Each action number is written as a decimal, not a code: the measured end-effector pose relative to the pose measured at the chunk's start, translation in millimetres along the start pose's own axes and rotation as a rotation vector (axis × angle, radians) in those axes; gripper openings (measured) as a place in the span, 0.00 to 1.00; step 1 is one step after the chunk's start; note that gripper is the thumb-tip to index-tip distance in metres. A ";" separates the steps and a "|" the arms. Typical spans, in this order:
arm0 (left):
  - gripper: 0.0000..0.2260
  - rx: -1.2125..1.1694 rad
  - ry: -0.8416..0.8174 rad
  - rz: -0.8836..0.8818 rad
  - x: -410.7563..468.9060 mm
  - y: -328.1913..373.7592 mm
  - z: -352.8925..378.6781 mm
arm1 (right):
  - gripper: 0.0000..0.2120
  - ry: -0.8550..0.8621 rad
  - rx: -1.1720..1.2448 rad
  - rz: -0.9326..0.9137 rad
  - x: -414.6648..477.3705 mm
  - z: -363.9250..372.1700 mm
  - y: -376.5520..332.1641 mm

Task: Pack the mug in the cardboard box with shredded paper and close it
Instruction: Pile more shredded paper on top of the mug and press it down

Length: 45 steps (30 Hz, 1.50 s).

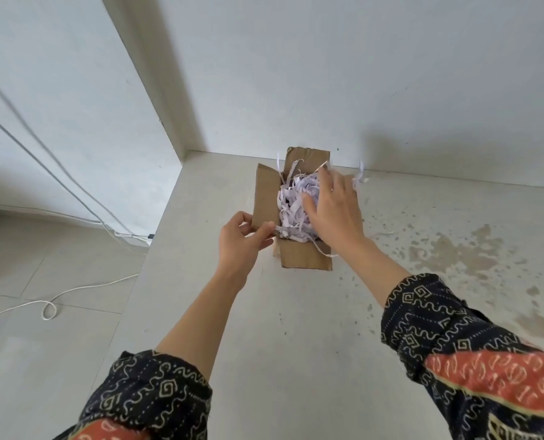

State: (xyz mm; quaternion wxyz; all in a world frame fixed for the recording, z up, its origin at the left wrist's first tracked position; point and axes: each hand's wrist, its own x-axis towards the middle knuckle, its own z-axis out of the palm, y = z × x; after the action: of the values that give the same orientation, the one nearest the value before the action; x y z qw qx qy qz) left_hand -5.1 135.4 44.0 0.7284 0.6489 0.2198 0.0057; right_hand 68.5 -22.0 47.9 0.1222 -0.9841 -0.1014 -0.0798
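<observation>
The bench [296,328] is a pale, matte slab, speckled and stained toward its right side, butting against the white wall at its far edge. The cardboard box [302,254] stands near that far edge, toward the left corner: brown corrugated board, stiff but light, its flaps up. It looks easy to shift, so it is best steadied by a flap or wall. The left hand [243,236] pinches the near end of the left flap [265,198] between thumb and fingers. The right hand [334,208] lies flat and spread, palm down, on the shredded paper [291,214], gripping nothing that I can see. The paper is thin white strips, soft and springy, heaped above the rim; a few strips [359,176] lie loose by the wall. The mug is not visible, presumably buried and breakable.
</observation>
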 end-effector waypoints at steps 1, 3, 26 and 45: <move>0.09 0.003 0.000 -0.001 -0.2 0.4 0.6 | 0.25 -0.073 0.036 0.019 1.2 0.0 -3.1; 0.10 0.000 -0.002 -0.003 -0.2 1.4 0.6 | 0.24 -0.183 0.078 0.033 6.9 0.9 -13.1; 0.12 0.018 0.046 0.013 -6.0 5.5 5.7 | 0.18 -0.102 -0.158 -0.253 9.1 -13.6 -10.9; 0.09 0.010 0.000 0.006 -1.3 1.6 1.0 | 0.11 -0.875 -0.138 -0.231 28.4 -10.1 -20.7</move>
State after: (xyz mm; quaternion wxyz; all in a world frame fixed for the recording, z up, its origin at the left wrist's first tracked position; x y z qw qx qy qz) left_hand -5.6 134.3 46.0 0.7252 0.6532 0.2177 0.0068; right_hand 90.1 0.2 67.3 -0.0078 -0.9133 -0.2468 0.3238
